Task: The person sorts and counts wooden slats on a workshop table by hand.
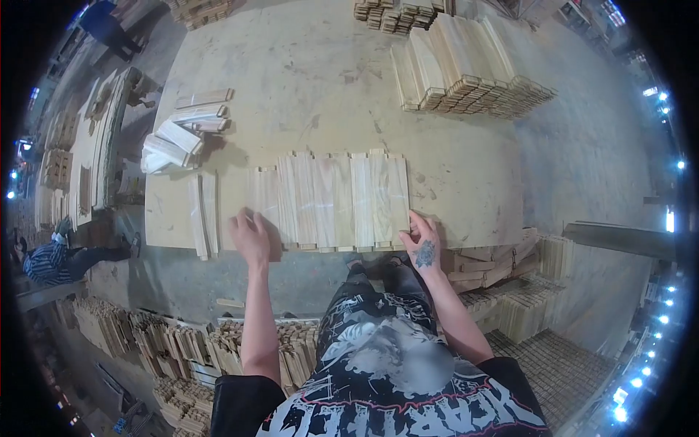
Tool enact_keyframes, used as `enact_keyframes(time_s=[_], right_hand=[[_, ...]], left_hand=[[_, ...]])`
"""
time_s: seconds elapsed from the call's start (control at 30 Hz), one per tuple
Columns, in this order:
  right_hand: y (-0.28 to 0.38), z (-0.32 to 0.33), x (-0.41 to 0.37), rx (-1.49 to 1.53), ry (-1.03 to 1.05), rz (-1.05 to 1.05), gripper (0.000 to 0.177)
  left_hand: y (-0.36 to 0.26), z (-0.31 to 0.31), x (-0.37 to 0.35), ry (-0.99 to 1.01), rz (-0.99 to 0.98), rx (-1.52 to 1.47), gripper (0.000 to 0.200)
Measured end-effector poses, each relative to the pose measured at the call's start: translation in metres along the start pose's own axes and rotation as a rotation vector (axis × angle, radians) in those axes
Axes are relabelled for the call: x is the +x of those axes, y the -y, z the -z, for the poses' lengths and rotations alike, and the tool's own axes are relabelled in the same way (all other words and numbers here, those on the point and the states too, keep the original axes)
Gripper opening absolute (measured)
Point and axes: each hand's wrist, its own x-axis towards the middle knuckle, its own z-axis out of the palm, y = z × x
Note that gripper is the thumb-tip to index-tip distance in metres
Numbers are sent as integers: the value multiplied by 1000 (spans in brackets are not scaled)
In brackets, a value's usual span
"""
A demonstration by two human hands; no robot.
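Note:
A row of pale wooden slats [335, 200] lies side by side on the table in front of me, their ends slightly uneven. At the row's left end is my left hand [250, 237], fingers loosely bent and apart, with nothing visible in them. My right hand [421, 242], tattooed on its back, is at the right end. Its thumb and fingers are spread against the edge of the last slat. Left of my left hand lie a few separate slats [204, 215], reaching over the table's near edge.
A loose pile of slats [175, 138] sits at the table's left. Large stacks of boards [466, 69] stand at the far right. Stacked wood [167, 342] fills racks below the near edge. Another person [54, 258] is at the left, and one more [109, 29] stands far left.

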Motion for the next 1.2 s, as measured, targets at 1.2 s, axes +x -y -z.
enact_keyframes(time_s=[1.2], right_hand=[[32,54,-60,702,241,-507,32]], left_hand=[[-168,-32,-76,608,542,-1228,23]])
